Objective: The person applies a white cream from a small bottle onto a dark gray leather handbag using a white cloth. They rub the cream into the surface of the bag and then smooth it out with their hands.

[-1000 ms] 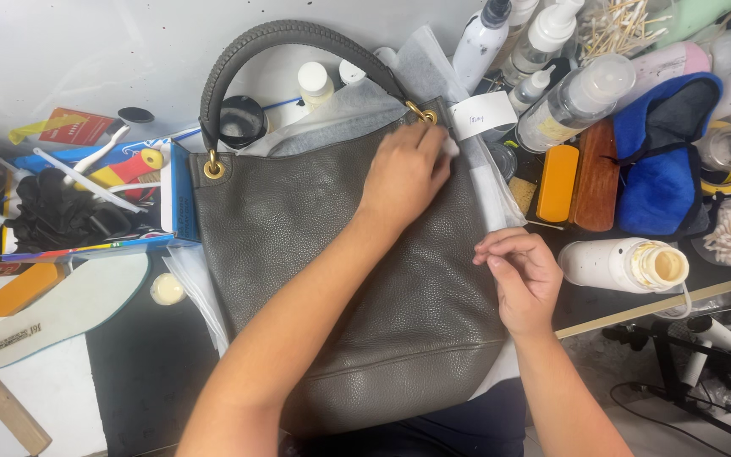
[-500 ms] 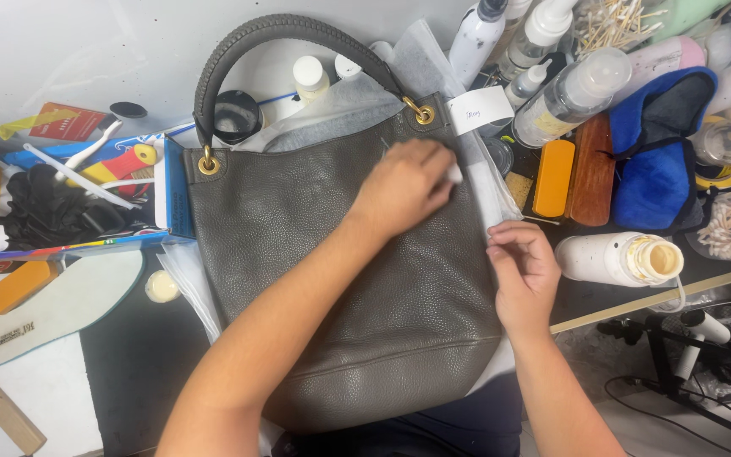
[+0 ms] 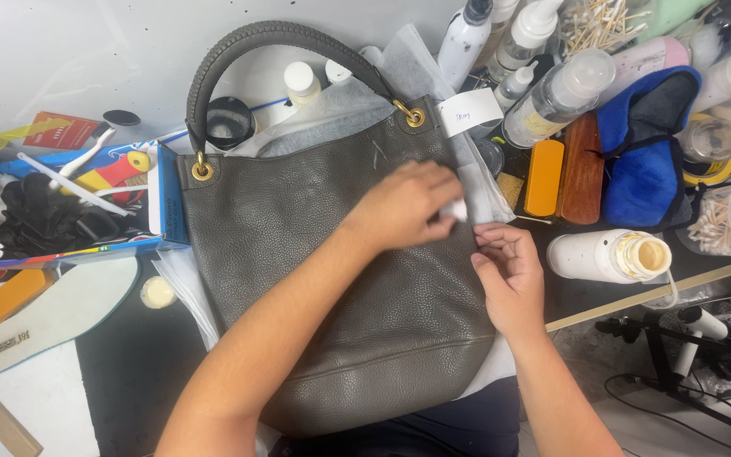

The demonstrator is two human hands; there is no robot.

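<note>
Head view: a grey leather handbag lies flat at the centre of a crowded workbench, its braided handle toward the far side. The left hand presses on the bag's right half, fingers curled around a small white pad. Just beside it, the right hand pinches the bag's right edge with narrow fingers. A white bottle lies to the right.

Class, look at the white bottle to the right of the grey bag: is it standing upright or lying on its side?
On its side. The white bottle lies flat on the dark table, its uncapped neck pointing right, beside the right hand.
</note>
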